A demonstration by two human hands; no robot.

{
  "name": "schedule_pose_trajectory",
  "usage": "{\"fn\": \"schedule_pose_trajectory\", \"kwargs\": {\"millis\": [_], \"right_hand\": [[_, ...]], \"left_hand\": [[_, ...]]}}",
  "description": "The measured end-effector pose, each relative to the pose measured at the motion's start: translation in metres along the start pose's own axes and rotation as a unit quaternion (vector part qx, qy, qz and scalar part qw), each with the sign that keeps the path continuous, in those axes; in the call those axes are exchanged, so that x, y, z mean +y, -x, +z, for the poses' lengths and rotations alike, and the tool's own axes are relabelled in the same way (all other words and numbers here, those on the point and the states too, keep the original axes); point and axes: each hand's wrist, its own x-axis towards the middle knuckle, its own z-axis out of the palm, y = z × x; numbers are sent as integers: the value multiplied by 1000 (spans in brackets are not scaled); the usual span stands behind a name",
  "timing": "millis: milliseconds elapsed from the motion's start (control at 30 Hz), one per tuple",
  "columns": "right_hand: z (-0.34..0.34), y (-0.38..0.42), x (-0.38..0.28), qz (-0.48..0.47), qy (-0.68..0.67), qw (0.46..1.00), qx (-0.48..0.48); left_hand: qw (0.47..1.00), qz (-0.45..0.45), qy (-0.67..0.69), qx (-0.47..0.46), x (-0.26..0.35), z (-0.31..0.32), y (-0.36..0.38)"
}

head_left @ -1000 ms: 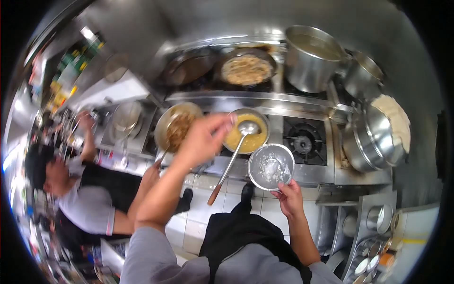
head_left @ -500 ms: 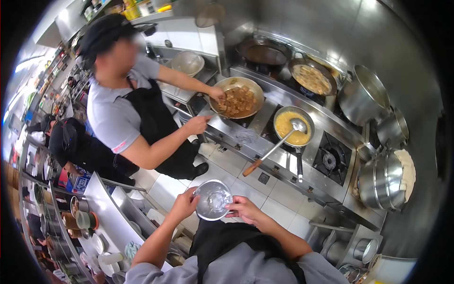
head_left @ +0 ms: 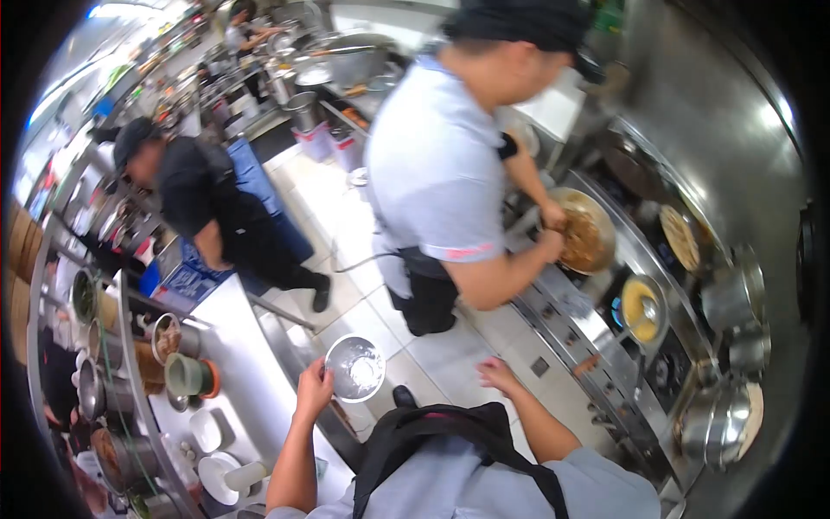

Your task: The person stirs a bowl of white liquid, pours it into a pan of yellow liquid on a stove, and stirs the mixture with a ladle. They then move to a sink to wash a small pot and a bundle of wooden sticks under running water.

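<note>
My left hand (head_left: 315, 387) grips the left rim of a metal bowl (head_left: 354, 368), which hangs over the floor beside the white counter. The bowl looks nearly empty, with shiny wet streaks inside. My right hand (head_left: 499, 376) is away from the bowl, to its right, its fingers apart and holding nothing. At the stove, a co-worker (head_left: 441, 164) in a grey shirt has both hands at a pan of brown food (head_left: 588, 232). Nearer along the stove sits a pan of yellow liquid (head_left: 641, 310) with a ladle in it.
A white counter (head_left: 242, 346) on the left bears white dishes and a green container (head_left: 188, 375). Metal pots (head_left: 731, 294) stand at the right of the stove. Another person (head_left: 220, 199) in black stands at the back left. Tiled floor (head_left: 432, 355) runs between.
My view has turned left. My right hand has let go of the bowl and moved away, while my left hand has carried it leftward. The co-worker now appears closer, bent over the pan.
</note>
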Motion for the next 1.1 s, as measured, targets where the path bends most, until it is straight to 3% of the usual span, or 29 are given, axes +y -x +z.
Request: {"fn": "schedule_pose_trajectory", "kwargs": {"millis": [33, 100, 200, 233, 333, 400, 533, 600, 667, 800, 867, 967, 1100], "right_hand": [[-10, -10, 27, -7, 11, 999, 42], [-28, -13, 67, 79, -6, 990, 118], [-57, 2, 131, 238, -51, 960, 136], [-64, 11, 153, 250, -24, 959, 131], [-61, 41, 162, 289, -136, 928, 193], [-54, 40, 157, 286, -173, 922, 196], [-38, -9, 139, 211, -254, 932, 151], [-27, -35, 136, 148, -319, 930, 106], [-19, -53, 144, 94, -386, 916, 59], [23, -54, 75, 139, -324, 922, 159], [44, -49, 52, 155, -317, 914, 202], [85, -31, 35, 189, -322, 888, 270], [151, -18, 22, 235, -335, 842, 352]], "left_hand": [[1000, 8, -1, 14, -10, -13, -16], [1000, -2, -15, 16, -18, -39, -49], [999, -16, -15, 34, -4, -63, -112], [999, -16, -15, 36, -3, -67, -138], [998, 22, -34, 52, 6, -69, -222], [989, 68, -10, 133, 20, -71, -270], [984, 72, 26, 163, 57, -87, -353], [990, 46, 48, 122, 72, -90, -394], [979, 104, 23, 171, 86, -83, -434], [992, 56, 77, 87, 118, -57, -517], [991, 76, 83, 68, 121, -28, -564], [976, 92, 195, 17, 117, 28, -646], [982, 105, 145, -57, 138, 69, -717]]}}
